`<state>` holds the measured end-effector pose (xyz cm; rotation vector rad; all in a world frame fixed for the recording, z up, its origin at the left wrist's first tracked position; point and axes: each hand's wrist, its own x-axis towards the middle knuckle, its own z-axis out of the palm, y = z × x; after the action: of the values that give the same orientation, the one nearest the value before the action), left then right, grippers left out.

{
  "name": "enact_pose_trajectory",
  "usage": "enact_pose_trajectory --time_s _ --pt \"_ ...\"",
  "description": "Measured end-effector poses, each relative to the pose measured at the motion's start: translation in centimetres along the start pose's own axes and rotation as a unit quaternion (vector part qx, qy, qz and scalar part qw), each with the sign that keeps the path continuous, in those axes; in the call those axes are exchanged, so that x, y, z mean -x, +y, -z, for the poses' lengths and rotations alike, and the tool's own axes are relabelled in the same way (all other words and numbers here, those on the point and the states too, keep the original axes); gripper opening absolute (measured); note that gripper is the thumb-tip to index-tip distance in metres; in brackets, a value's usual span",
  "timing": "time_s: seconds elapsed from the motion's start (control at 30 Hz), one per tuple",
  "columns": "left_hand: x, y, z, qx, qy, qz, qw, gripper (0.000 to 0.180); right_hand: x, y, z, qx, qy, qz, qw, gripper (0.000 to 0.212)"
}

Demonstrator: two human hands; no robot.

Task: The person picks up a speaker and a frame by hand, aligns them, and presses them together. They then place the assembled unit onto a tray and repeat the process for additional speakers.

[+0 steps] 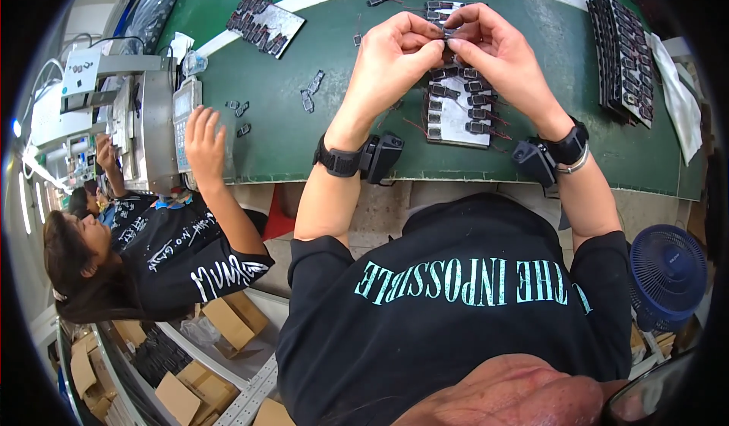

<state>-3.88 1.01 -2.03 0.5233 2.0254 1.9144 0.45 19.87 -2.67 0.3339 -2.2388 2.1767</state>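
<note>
My left hand [399,54] and my right hand [493,50] meet over the green table, thumbs and fingertips pinched together. Between them is a small dark part [447,36], mostly covered by the fingers; its exact kind is hard to make out. Below and behind the hands lies a pale rectangular board [454,118] bearing rows of small black rectangular components [478,127] with thin red wires. One loose black component [379,0] with a wire lies beyond my left hand.
At the right stands a stack of loaded boards [623,58] beside a white cloth [676,96]. Another filled board [282,25] and loose black components [310,96] lie left. A co-worker's hand [205,141] is near a keypad device [184,118]. A blue fan [668,274] stands at right.
</note>
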Motion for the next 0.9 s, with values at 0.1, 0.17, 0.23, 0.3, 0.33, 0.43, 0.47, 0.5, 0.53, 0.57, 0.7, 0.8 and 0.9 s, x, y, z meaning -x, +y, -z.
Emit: enact_pose_trajectory --time_s 0.1,0.17,0.23,0.3,0.33,0.43,0.47,0.5,0.53,0.57,0.7,0.8,0.9 --pt "1.6 0.0 0.0 -0.095 0.023 -0.038 0.994 0.018 0.8 -1.4 -1.3 0.145 0.003 0.04 0.989 0.032" --pt "2.4 1.1 0.9 -0.054 0.077 -0.061 0.994 0.019 1.0 -3.5 -2.1 0.233 0.062 0.099 0.966 0.026" --pt "3.3 1.5 2.1 -0.036 0.108 -0.076 0.991 0.019 1.6 -3.9 -2.5 0.273 0.089 0.132 0.949 0.023" --pt "4.5 1.2 3.6 0.001 0.129 -0.054 0.99 0.018 3.2 -2.7 -2.2 0.398 -0.004 0.198 0.896 0.019" --pt "5.0 0.9 3.9 0.021 0.138 -0.043 0.989 0.018 3.8 -2.2 -2.2 0.456 -0.05 0.228 0.859 0.017" --pt "6.2 0.3 3.9 0.041 0.16 -0.041 0.985 0.016 4.5 -1.5 -3.2 0.487 -0.062 0.22 0.843 0.015" --pt "6.5 0.2 3.9 0.051 0.17 -0.038 0.983 0.015 4.6 -1.5 -3.4 0.501 -0.068 0.215 0.836 0.013" --pt "6.6 0.0 3.8 0.051 0.17 -0.039 0.983 0.015 4.6 -1.5 -3.6 0.501 -0.068 0.215 0.836 0.013" --pt "6.7 -0.2 3.8 0.062 0.174 -0.034 0.982 0.016 4.7 -1.5 -3.7 0.501 -0.069 0.212 0.836 0.014" --pt "6.7 -0.4 3.6 0.073 0.179 -0.03 0.981 0.016 4.7 -1.6 -3.8 0.501 -0.071 0.208 0.837 0.015" --pt "6.7 -1.1 3.6 0.079 0.178 -0.014 0.981 0.018 4.4 -1.4 -4.2 0.486 -0.068 0.198 0.848 0.017" --pt "6.5 -1.5 3.4 0.076 0.17 -0.011 0.982 0.02 4.1 -1.2 -4.2 0.477 -0.064 0.193 0.855 0.019" --pt "6.4 -1.6 3.1 0.077 0.166 -0.017 0.983 0.022 4.1 -1.2 -4.1 0.471 -0.065 0.192 0.858 0.021"
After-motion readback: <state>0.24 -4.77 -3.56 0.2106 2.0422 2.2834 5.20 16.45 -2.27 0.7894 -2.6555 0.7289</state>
